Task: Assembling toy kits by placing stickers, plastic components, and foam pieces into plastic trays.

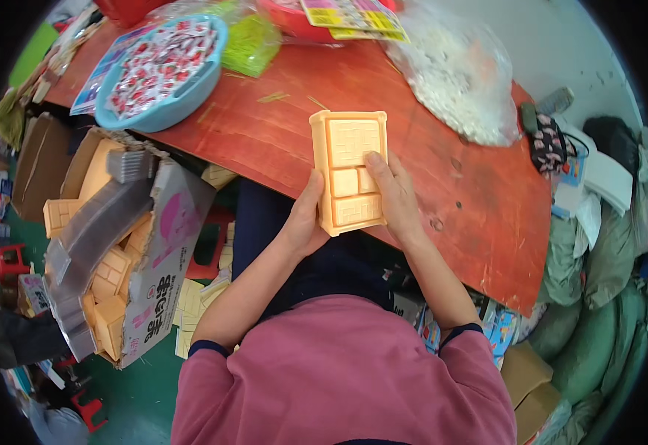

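Observation:
Above the near edge of the table, I hold a pale orange plastic case (pixel 355 142) with both hands. Raised rectangular panels, two of them with a woven pattern, cover its upward face. My left hand (pixel 305 211) grips the lower left side, its fingers mostly hidden behind and under the case. On the right side is my right hand (pixel 399 199), closed around the edge with the thumb lying on the front panels. The case is upright in view and tilts slightly toward me. Its underside is hidden.
The red wooden table (pixel 265 133) bears a blue basin (pixel 198 95) of small printed packets, a green bag (pixel 250 52) and a clear bag of white pieces (pixel 457 81). At left, an open carton (pixel 168 245) holds similar orange cases (pixel 109 274) and stacked clear trays (pixel 94 222).

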`<state>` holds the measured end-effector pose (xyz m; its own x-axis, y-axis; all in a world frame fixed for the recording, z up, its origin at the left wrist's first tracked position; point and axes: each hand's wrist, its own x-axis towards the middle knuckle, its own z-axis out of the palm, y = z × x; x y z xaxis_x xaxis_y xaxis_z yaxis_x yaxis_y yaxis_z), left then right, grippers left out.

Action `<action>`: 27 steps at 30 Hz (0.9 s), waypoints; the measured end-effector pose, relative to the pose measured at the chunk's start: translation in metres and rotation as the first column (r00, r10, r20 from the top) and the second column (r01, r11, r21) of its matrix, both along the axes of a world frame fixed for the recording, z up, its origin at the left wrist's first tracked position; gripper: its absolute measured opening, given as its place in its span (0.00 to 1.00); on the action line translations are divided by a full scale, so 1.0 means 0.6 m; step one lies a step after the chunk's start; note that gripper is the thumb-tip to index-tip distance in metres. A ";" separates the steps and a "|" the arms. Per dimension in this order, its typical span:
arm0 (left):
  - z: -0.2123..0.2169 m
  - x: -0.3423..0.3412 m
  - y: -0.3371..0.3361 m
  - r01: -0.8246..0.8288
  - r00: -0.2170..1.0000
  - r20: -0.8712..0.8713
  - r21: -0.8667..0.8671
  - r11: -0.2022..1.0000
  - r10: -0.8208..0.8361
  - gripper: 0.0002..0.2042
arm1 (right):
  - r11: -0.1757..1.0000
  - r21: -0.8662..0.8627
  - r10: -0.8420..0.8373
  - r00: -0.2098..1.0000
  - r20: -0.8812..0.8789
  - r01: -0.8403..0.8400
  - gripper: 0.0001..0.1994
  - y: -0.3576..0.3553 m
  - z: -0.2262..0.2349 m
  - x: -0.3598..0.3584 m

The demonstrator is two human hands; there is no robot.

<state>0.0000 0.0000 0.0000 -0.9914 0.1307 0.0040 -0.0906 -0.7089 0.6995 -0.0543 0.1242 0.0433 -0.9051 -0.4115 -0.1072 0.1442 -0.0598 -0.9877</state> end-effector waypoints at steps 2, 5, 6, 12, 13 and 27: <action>-0.003 -0.004 0.003 0.114 0.990 0.058 0.225 0.968 -0.130 0.37 | 0.988 0.067 -0.130 0.979 -0.160 0.142 0.24 0.005 -0.006 0.010; -0.026 -0.025 0.061 0.142 0.988 0.020 0.249 0.958 -0.152 0.36 | 0.979 0.142 -0.106 0.957 -0.270 0.148 0.25 0.070 -0.031 -0.014; -0.030 -0.027 0.068 0.146 0.988 0.024 0.205 0.968 -0.154 0.36 | 0.976 0.141 -0.126 0.957 -0.262 0.167 0.25 0.079 -0.034 -0.013; -0.034 -0.037 0.096 0.216 0.971 0.020 0.345 0.913 -0.237 0.34 | 0.974 0.010 -0.221 0.955 -0.197 0.227 0.24 0.123 -0.047 -0.006; -0.033 -0.037 0.099 0.192 0.974 0.064 0.262 0.946 -0.216 0.36 | 0.928 0.132 -0.253 0.850 -0.463 0.348 0.22 0.140 -0.045 -0.009; -0.027 -0.050 0.125 0.176 0.975 0.088 0.270 0.947 -0.206 0.36 | 0.818 0.355 -0.146 0.761 -0.632 0.452 0.18 0.181 0.004 0.015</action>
